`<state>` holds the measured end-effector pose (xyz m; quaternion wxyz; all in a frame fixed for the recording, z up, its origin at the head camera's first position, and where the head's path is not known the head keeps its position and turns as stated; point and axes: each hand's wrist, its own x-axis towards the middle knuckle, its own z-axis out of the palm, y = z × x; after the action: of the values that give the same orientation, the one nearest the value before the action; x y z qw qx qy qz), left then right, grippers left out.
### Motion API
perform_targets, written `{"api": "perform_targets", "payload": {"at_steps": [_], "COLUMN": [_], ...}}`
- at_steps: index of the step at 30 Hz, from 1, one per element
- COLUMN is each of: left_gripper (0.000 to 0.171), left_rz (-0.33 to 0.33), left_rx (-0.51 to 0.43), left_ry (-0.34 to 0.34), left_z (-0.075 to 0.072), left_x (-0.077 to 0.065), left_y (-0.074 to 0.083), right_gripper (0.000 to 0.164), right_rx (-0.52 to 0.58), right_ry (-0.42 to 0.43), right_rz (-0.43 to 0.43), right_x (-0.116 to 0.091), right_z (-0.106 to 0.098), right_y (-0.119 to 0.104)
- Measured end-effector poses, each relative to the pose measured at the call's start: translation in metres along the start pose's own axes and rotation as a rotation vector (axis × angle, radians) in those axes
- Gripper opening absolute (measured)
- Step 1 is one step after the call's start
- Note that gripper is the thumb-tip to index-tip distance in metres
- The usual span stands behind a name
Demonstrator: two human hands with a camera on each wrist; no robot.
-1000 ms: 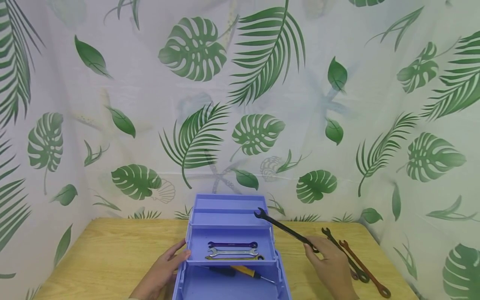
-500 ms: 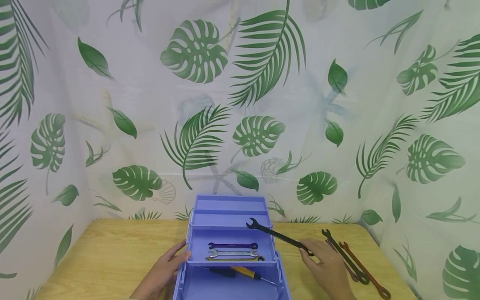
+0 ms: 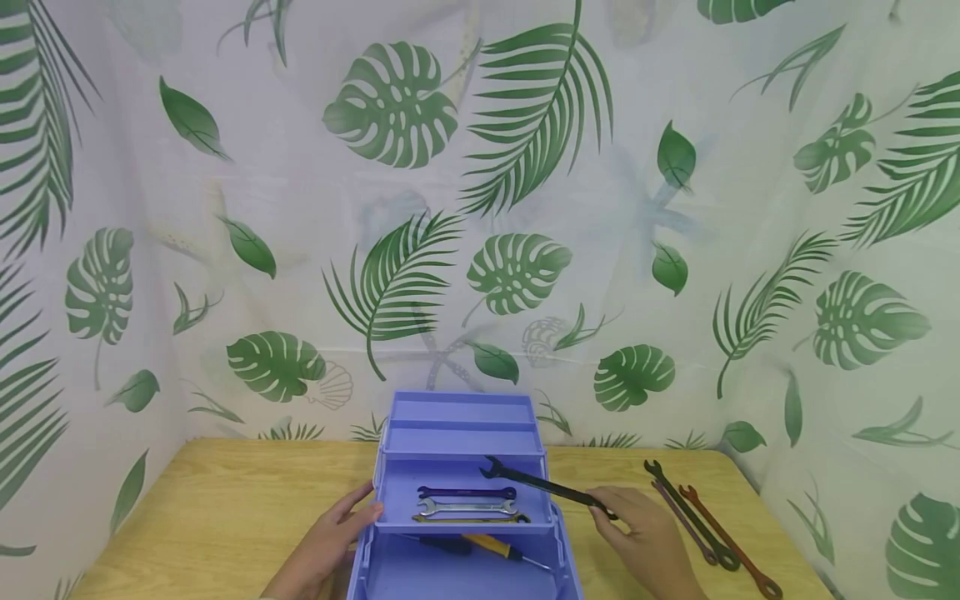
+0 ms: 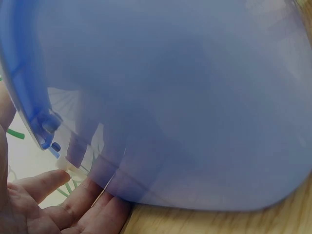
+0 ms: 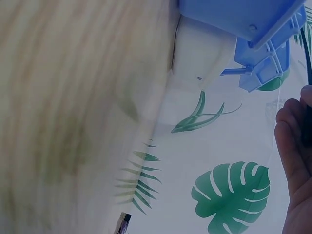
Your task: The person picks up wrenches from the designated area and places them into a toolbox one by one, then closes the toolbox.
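"Head view: what could slip?"

"The one black wrench (image 3: 536, 482) the right hand (image 3: 647, 537) pinches by its end; too light a pinch could drop it into the tray (image 3: 397, 479) it overhangs."

"Counts?"

"Just right of that grip, three loose wrenches (image 3: 691, 514); farther left, three small wrenches (image 3: 468, 506), two screwdrivers (image 3: 487, 544) below; farthest, the left hand (image 3: 326, 537) holds one toolbox (image 3: 465, 575)."

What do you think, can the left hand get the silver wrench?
Probably yes. The left hand holds the left edge of the tray, and the silver wrench lies in that open tray with nothing on top. It would likely need to let go first.
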<state>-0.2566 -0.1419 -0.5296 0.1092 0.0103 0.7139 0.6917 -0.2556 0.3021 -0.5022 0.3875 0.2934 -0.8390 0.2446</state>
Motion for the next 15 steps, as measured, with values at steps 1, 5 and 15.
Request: {"api": "perform_targets", "payload": {"at_steps": [1,5,15], "left_gripper": [0.076,0.076,0.076], "left_rz": [0.002,0.007,0.000], "left_rx": [0.000,-0.001,0.002], "left_ry": [0.000,-0.002,-0.002], "left_z": [0.0002,0.0002,0.0012], "left_x": [0.0000,-0.0003,0.0005], "left_y": [0.0002,0.0006,-0.0005], "right_gripper": [0.024,0.014,0.036], "right_rx": [-0.004,-0.034,-0.018], "right_ry": [0.000,-0.013,-0.009], "right_rz": [-0.007,-0.034,-0.059], "right_x": [-0.0005,-0.0015,0.0008], "right_z": [0.0004,0.0020,0.0067], "right_y": [0.0005,0.0010,-0.0072]}}
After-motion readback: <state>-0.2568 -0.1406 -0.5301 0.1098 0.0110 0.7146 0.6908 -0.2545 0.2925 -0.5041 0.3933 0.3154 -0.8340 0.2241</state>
